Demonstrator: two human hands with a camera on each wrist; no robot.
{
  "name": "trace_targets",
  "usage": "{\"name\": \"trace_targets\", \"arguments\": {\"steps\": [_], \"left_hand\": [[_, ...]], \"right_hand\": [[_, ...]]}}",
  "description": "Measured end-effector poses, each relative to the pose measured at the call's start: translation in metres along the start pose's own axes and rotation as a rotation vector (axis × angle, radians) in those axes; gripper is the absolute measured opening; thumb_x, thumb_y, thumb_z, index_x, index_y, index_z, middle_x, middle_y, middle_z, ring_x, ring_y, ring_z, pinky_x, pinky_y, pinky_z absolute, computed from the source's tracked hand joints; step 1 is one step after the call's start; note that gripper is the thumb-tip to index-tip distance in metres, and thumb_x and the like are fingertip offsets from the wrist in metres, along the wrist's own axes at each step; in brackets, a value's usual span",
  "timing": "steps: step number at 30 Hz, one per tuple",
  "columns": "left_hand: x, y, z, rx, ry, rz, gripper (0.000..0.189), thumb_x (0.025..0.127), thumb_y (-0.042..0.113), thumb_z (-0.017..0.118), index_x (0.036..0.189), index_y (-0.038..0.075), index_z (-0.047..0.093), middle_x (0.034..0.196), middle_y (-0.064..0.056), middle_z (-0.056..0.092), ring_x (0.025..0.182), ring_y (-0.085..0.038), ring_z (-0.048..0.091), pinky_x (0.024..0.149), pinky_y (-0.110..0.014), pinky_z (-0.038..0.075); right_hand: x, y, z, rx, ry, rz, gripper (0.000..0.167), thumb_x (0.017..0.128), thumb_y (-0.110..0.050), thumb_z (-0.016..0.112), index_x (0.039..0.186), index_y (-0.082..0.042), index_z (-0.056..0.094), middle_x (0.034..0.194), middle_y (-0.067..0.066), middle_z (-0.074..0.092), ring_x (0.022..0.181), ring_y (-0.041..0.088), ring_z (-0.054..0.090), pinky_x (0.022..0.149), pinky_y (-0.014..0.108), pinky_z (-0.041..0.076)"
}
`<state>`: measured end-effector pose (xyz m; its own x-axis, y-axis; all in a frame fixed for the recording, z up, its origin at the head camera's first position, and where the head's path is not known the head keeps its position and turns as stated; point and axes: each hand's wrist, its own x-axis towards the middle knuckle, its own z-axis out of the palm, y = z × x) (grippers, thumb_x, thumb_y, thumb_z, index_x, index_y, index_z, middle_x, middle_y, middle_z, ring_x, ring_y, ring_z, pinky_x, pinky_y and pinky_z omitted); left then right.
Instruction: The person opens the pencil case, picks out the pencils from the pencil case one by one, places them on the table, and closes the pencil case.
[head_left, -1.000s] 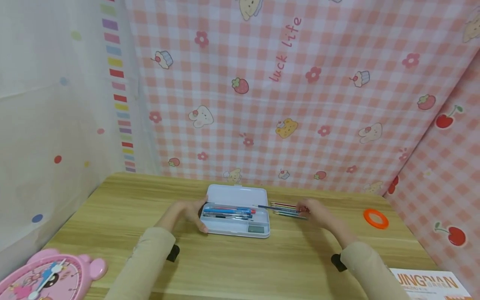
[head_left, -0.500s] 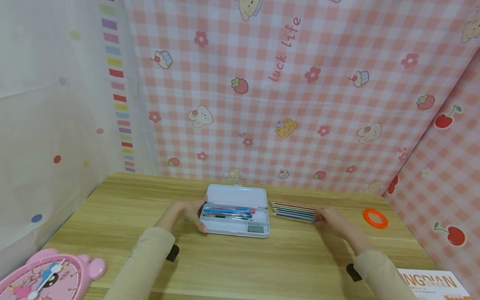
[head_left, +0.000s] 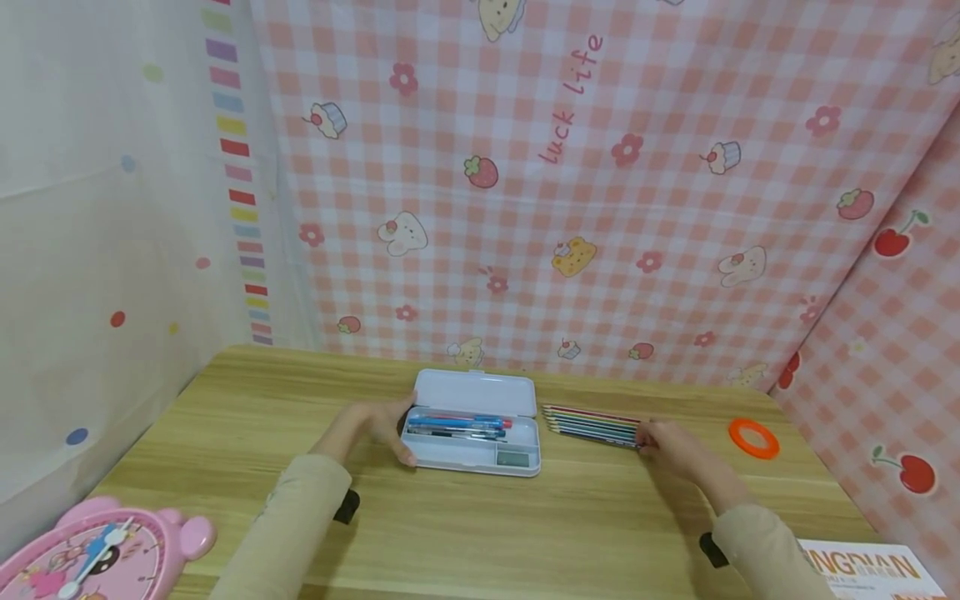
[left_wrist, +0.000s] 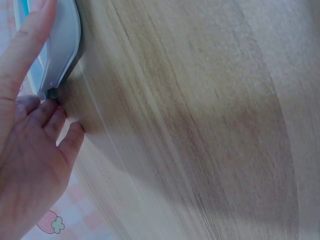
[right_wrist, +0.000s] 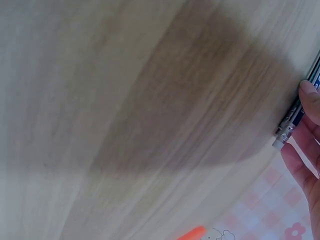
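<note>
A white pencil case (head_left: 450, 463) lies with its lid raised at the back of the wooden table. Inside are several blue and dark pens (head_left: 457, 423) and a grey-green eraser (head_left: 513, 458) in a small compartment. My left hand (head_left: 384, 423) holds the case's left end, thumb at the front, fingers by the hinge. To the right of the case several colored pencils (head_left: 588, 419) lie side by side, tips pointing left. With my right hand (head_left: 666, 443) I pinch the end of a dark blue pencil (right_wrist: 296, 117) in the front of that row; its metal-banded eraser end shows in the right wrist view.
An orange ring (head_left: 753, 438) lies on the right of the table (head_left: 480, 533). A pink clock (head_left: 112, 554) is at the front left, a white printed booklet (head_left: 870, 567) at the front right. Checked cloth hangs behind the table.
My right hand has moved right, drawing the dark blue pencil away from the case's edge and down beside the other pencils. The left hand stays on the case.
</note>
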<state>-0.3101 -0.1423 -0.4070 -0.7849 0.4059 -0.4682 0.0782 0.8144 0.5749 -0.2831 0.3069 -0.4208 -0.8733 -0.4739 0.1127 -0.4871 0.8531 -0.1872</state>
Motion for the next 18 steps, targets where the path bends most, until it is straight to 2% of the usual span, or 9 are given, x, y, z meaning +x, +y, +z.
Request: {"name": "trace_targets", "arguments": {"steps": [13, 18], "left_hand": [[0.003, -0.002, 0.000, 0.003, -0.002, 0.014, 0.123, 0.065, 0.034, 0.081, 0.145, 0.000, -0.006, 0.152, -0.023, -0.001, 0.140, -0.039, 0.004, 0.114, -0.051, 0.011], [0.002, -0.002, 0.000, 0.016, -0.001, 0.012, 0.123, 0.065, 0.034, 0.081, 0.145, -0.001, -0.006, 0.152, -0.023, 0.000, 0.140, -0.038, 0.005, 0.114, -0.050, 0.011]], "right_hand": [[0.001, -0.003, 0.002, -0.038, 0.021, 0.060, 0.009, 0.078, -0.004, 0.068, 0.078, -0.009, 0.060, 0.075, 0.001, 0.055, 0.069, 0.014, 0.053, 0.058, 0.030, 0.045], [0.011, -0.010, 0.002, -0.008, 0.003, 0.067, 0.009, 0.079, -0.010, 0.068, 0.081, -0.007, 0.060, 0.076, 0.001, 0.056, 0.069, 0.013, 0.052, 0.060, 0.031, 0.045]]}}
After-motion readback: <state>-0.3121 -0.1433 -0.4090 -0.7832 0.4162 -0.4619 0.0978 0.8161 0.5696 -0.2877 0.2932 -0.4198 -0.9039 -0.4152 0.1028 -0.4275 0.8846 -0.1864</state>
